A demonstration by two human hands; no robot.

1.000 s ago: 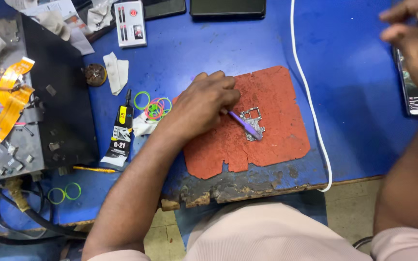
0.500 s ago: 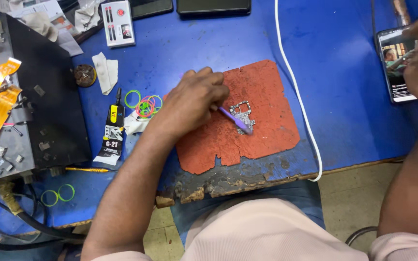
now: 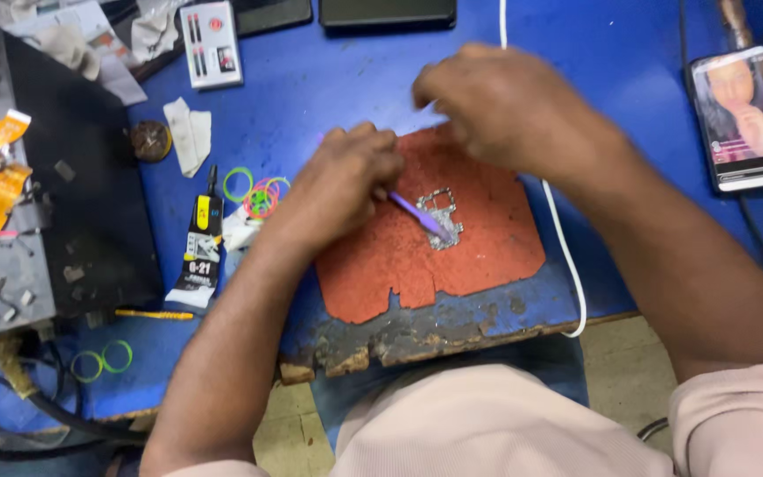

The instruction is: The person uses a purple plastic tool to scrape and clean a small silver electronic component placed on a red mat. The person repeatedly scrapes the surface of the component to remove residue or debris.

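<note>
Gripping purple tool (image 3: 417, 212) in left hand (image 3: 346, 181) | right hand (image 3: 505, 106) blurred, grip unclear | circuit board (image 3: 443, 216) partly covered

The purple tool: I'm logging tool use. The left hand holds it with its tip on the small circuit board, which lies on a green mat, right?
Not quite: the mat is red-orange, as the head view shows. The left hand does hold the purple tool, tip on the small circuit board.

- Work surface: a blue-topped bench (image 3: 629, 168), scuffed and stained.
- Front edge (image 3: 417, 340): blue covering worn away, exposing dark, crumbling material and bare wood.
- Floor (image 3: 629, 353): pale beige tiles, visible below the bench edge.
- Left side: a black panel (image 3: 90, 203) lies flat on the bench.
- Lighting: even, diffuse, with soft shadows.
</note>
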